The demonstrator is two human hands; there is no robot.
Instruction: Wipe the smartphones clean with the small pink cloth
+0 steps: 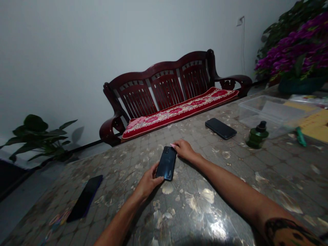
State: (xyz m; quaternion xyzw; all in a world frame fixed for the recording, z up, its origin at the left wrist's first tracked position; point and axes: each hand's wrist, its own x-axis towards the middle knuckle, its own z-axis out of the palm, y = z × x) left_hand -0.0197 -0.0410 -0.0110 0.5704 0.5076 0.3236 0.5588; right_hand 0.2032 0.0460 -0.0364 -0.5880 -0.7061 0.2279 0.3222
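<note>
A dark blue smartphone [166,164] rests back side up on the patterned tabletop [138,171], its camera block at the far end. My left hand [150,179] grips the near left corner, thumb on the near edge and fingers along the side. At the far right corner is my right hand [183,149], its fingers pinched on a small pink piece [174,146] that looks like a cloth or sponge. The pink piece is up against the phone's top edge; most of it is hidden by the fingers.
A black phone [220,128] lies to the right, near a green bottle [257,135] and a clear plastic box [271,111]. Another phone [85,198] with a colourful strap lies at left. Beyond the table stands a wooden bench [166,87]; purple flowers [294,51] are at right.
</note>
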